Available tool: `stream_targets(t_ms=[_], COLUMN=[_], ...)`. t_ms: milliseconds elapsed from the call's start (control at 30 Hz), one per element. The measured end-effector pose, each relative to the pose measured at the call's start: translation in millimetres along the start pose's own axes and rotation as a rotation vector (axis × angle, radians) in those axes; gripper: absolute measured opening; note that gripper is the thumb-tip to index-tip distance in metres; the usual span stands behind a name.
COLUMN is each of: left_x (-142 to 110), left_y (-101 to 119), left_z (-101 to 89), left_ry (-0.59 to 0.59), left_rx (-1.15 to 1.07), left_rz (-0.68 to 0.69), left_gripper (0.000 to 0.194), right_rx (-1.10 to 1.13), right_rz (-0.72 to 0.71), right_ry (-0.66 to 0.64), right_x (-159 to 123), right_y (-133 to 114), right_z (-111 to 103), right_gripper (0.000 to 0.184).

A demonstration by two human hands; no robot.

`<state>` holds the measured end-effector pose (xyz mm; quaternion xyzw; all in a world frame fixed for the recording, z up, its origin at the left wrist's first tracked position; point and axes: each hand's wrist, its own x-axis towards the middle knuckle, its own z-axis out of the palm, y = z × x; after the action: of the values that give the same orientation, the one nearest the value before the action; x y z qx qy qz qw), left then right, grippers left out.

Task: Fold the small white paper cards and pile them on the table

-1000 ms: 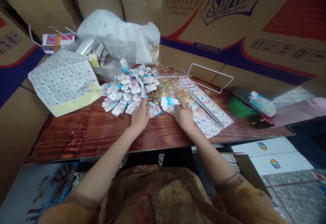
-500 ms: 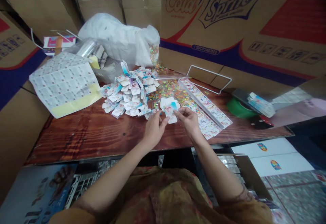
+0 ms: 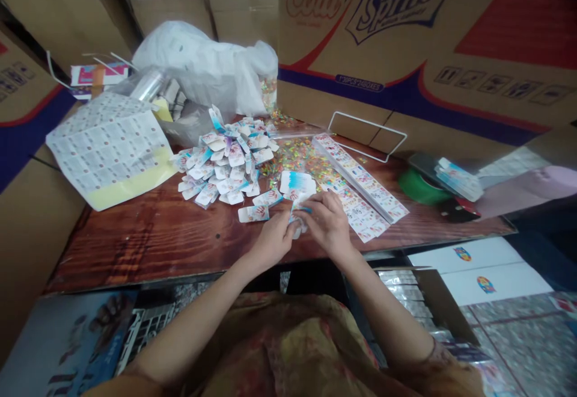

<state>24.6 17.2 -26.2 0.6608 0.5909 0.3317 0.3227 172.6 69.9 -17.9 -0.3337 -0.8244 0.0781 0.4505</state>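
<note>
Head cam: L hand [image 3: 271, 239] & R hand [image 3: 331, 222] both pinch one small printed card [image 3: 297, 228], held btwn them over near part of table [image 3: 157, 237]. Risk, prob.: uneven grip creases it; R knuckles, v. close to flat card stack [image 3: 297, 184] just beyond, could scatter that.

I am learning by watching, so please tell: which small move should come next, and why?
Perhaps fold the small card further with the right grip while the left grip steadies it: both pinch it, and it looks partly bent, though details are blurred.
</note>
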Motion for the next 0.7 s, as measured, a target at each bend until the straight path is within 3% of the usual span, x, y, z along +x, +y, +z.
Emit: stream_targets(t_ms=[167, 233, 300, 400, 467, 567, 633, 700], left_x=[5, 5, 5, 2, 0, -2, -3, -5], left_y=[-1, 0, -1, -2, -1, 6, 10, 13], left_z=[-4.8, -4.5, -2.3, 1.0, 0.7, -3.1, -5.6, -6.5], left_ry=[-0.08, -0.172, -0.254, -0.199, -0.143, -0.182, -0.237, -0.26], left_rx=[-0.308, -0.403, -0.387, -0.299, -0.347, -0.539, -0.62, -0.638], left_rz=[0.019, 0.007, -0.054, -0.136, -0.143, -0.127, -0.125, -0.137], left_gripper=[0.019, 0.014, 0.01, 0.016, 0.021, 0.027, 0.031, 0.033], right_rx=[0.13, 0.17, 0.215, 0.308, 0.397, 0.576, 0.741, 0.918], right_rz=[-0.113, -0.103, -0.022, 0.1, 0.189, 0.415, 0.575, 0.701], right_ry=[-0.069, -0.113, -0.193, -0.319, -0.278, -0.106, -0.154, -0.289], right_x=[-1, -4, -7, -9, -9, -7, -5, -4], right_y=[-12, -18, -23, -26, -25, -23, -20, -19], right_z=[-7, -9, -11, -15, -19, -23, -23, -21], right_gripper=[0.014, 0.015, 0.015, 0.013, 0.013, 0.017, 0.031, 0.032])
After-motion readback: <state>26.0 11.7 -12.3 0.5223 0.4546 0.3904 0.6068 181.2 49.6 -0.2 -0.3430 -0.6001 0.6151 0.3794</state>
